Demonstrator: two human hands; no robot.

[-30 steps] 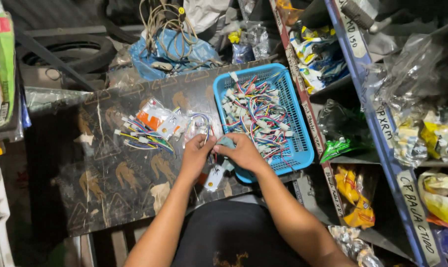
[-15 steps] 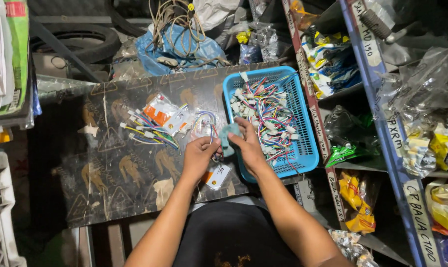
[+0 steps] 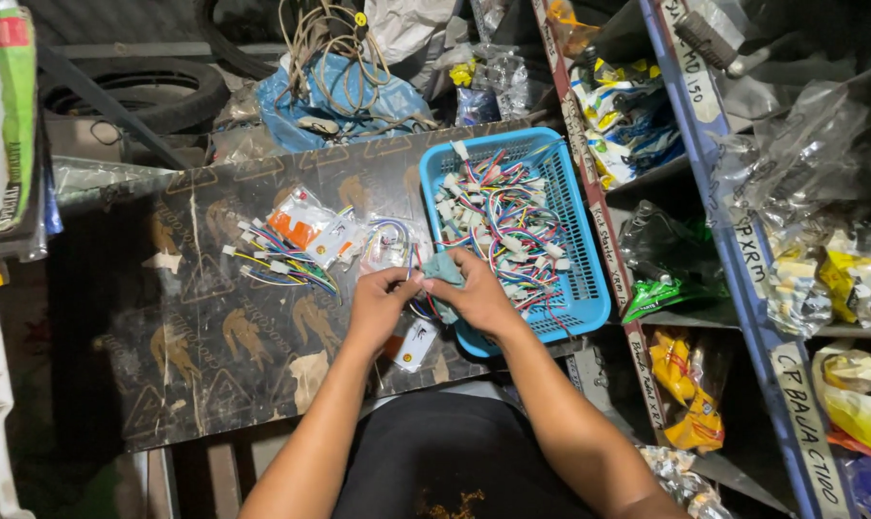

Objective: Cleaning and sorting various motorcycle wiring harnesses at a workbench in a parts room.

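At the near edge of the dark patterned board (image 3: 214, 336), both hands meet just left of the blue basket (image 3: 589, 288). Left hand (image 3: 380, 306): fingers curled in, thumb and fingertips pinched at a thin red wire that runs down toward the board; exactly what part of the wire sits in the pinch is too small to tell. Right hand (image 3: 478, 296): fingers folded over a small teal cloth or pouch (image 3: 443, 267), which sticks out above the knuckles, touching the left fingertips. Hands close together, nearly knuckle to knuckle.

Blue basket: slotted plastic, resting partly on the board, partly past its right edge, loaded with a tangle of multicoloured wire harnesses with white connectors (image 3: 502, 216). Right hand overlaps its lower left corner.

On the board, left of the hands: loose bundle of coloured wires (image 3: 277, 264), fanned out flat; clear packets with orange and white labels (image 3: 310, 229) just beside them; a clear bag with coiled wire (image 3: 387, 245) right above the left hand. A small white tag (image 3: 416, 346) lies below the hands.

Beyond the board: blue plastic sheet with a coil of beige cable (image 3: 334, 58) on top. Right side: metal shelving (image 3: 743, 240) stuffed with bagged parts.
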